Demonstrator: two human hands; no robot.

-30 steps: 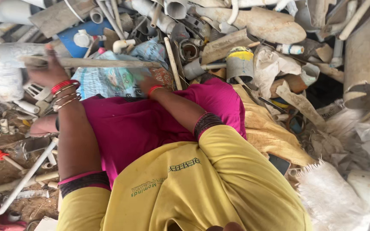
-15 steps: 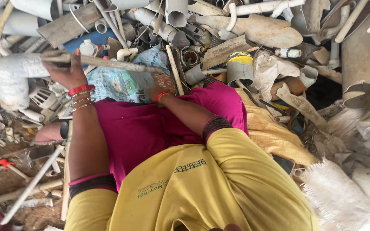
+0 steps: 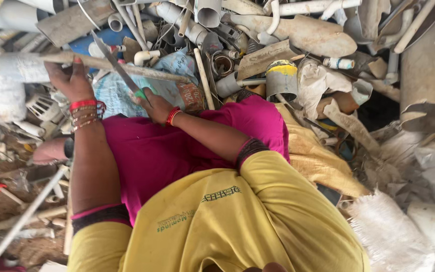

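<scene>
Pipe heap (image 3: 278, 30) crowds ahead; pink lap (image 3: 177, 151) seems the only open room.

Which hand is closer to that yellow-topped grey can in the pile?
The right hand, which grips a green-handled blade, is nearer the can. The left hand is farther away, holding the long thin pipe.

Long pipe (image 3: 127, 68) across the lap, scrap pile (image 3: 288, 35) beyond, sack (image 3: 122, 93) beneath the pipe.

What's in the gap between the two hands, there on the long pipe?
In the head view, the left hand grips the long pipe; the right hand holds a knife. Between them run the bare pipe and the slanting knife blade, over a printed sack.
</scene>
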